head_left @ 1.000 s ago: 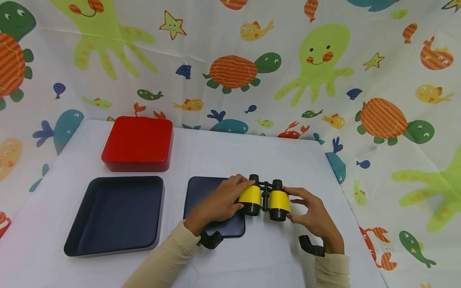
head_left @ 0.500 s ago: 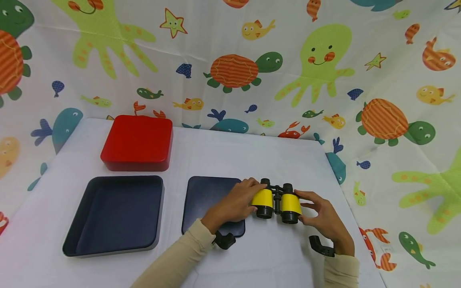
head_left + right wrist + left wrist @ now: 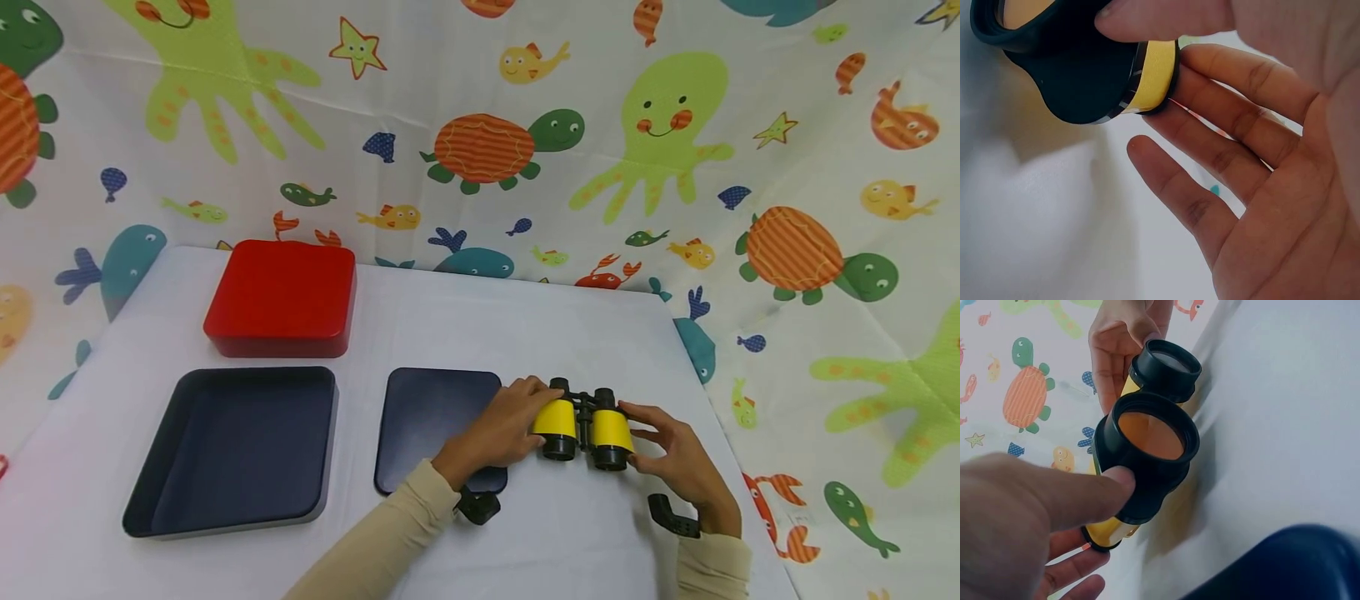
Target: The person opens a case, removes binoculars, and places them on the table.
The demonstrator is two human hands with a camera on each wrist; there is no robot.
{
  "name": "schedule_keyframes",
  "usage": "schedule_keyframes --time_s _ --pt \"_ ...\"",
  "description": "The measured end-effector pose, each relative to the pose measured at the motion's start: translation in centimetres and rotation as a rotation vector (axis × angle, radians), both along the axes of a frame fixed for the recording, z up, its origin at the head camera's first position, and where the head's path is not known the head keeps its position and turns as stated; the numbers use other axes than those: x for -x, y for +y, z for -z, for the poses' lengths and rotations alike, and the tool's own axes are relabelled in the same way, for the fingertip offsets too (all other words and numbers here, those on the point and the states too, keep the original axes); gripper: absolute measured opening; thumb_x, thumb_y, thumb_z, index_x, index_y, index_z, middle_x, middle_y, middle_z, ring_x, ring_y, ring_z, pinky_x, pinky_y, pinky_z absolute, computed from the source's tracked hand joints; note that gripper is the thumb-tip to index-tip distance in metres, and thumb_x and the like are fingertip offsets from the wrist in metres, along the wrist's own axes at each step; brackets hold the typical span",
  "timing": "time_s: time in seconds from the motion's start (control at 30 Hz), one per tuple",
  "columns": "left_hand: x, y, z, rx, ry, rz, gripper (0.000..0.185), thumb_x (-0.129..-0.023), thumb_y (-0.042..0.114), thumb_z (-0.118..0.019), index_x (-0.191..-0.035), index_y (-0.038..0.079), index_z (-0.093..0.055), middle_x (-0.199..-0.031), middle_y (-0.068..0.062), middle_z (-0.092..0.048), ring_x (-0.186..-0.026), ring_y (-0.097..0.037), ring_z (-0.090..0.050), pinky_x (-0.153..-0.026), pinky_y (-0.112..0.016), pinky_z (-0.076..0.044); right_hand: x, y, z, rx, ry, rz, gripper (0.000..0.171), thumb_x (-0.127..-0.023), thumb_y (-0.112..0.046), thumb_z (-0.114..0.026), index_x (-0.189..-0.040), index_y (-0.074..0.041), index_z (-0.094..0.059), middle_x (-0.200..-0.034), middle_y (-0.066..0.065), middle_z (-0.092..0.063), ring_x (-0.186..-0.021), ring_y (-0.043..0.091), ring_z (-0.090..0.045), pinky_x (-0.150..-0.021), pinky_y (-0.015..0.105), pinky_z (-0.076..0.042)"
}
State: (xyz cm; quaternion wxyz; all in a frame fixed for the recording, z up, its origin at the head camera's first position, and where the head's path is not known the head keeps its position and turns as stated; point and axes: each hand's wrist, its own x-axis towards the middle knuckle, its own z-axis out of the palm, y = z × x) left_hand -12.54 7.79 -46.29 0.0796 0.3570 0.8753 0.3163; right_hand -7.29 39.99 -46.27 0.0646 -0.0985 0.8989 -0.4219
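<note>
A: From the head view?
B: The binoculars sit on the white table, right of a dark lid, left hand and right hand gripping each side.
A: The wrist views?
B: Left thumb presses one barrel; the right fingers curl round the other.

One pair of binoculars, two dark trays, one red box, two hands

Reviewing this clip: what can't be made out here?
- Head view: left hand covers part of the flat dark lid.
- Left wrist view: binoculars hide most of the right hand.
- Red box: contents hidden, it is closed.
</note>
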Motion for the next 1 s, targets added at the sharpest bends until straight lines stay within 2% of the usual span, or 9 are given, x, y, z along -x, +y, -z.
schedule_keyframes --time_s 0.23,0.33,0.77,0.93,1.0 --pt "0.0 0.4 0.5 -0.006 0.005 0.005 0.07 -0.098 0.023 -0.079 -0.16 0.015 -0.047 -0.144 -0.004 -0.056 -0.133 -0.022 -0.054 -0.112 -0.044 -0.047 0.0 0.4 0.5 0.018 -0.014 0.005 0.079 -0.081 0.007 -0.081 -0.154 -0.009 -0.055 -0.158 0.015 -0.054 -0.139 0.039 -0.055 -0.106 0.015 -0.051" --pt "0.0 0.5 0.6 -0.006 0.008 0.002 0.071 -0.098 0.023 -0.079 -0.16 0.015 -0.047 -0.145 -0.004 -0.057 -0.134 -0.022 -0.055 -0.112 -0.045 -0.047 0.0 0.5 0.7 0.018 -0.016 0.011 0.079 -0.081 0.006 -0.081 -0.154 -0.009 -0.055 -0.159 0.015 -0.053 -0.14 0.042 -0.054 -0.106 0.014 -0.049" --pt "0.3 0.5 1.2 -0.016 -0.005 -0.002 0.071 -0.098 0.024 -0.079 -0.161 0.016 -0.047 -0.148 -0.005 -0.058 -0.136 -0.023 -0.056 -0.11 -0.046 -0.047 0.2 0.6 0.9 0.03 -0.046 0.011 0.077 -0.083 0.004 -0.079 -0.155 -0.008 -0.053 -0.161 0.015 -0.051 -0.142 0.042 -0.052 -0.107 0.014 -0.048" --pt "0.2 0.2 1.1 -0.015 -0.018 0.003 0.075 -0.098 0.027 -0.079 -0.163 0.015 -0.044 -0.153 -0.006 -0.054 -0.141 -0.025 -0.053 -0.112 -0.047 -0.045 0.0 0.4 0.5 0.003 -0.049 0.019 0.078 -0.084 0.002 -0.079 -0.156 -0.009 -0.052 -0.163 0.015 -0.049 -0.146 0.043 -0.048 -0.109 0.014 -0.047" --pt "0.1 0.0 0.9 -0.027 -0.029 0.002 0.076 -0.099 0.03 -0.078 -0.164 0.014 -0.042 -0.157 -0.007 -0.052 -0.144 -0.027 -0.051 -0.114 -0.049 -0.044 -0.1 0.2 0.1 -0.016 -0.029 0.031 0.078 -0.085 0.002 -0.079 -0.156 -0.01 -0.052 -0.163 0.013 -0.049 -0.147 0.04 -0.047 -0.109 0.012 -0.045"
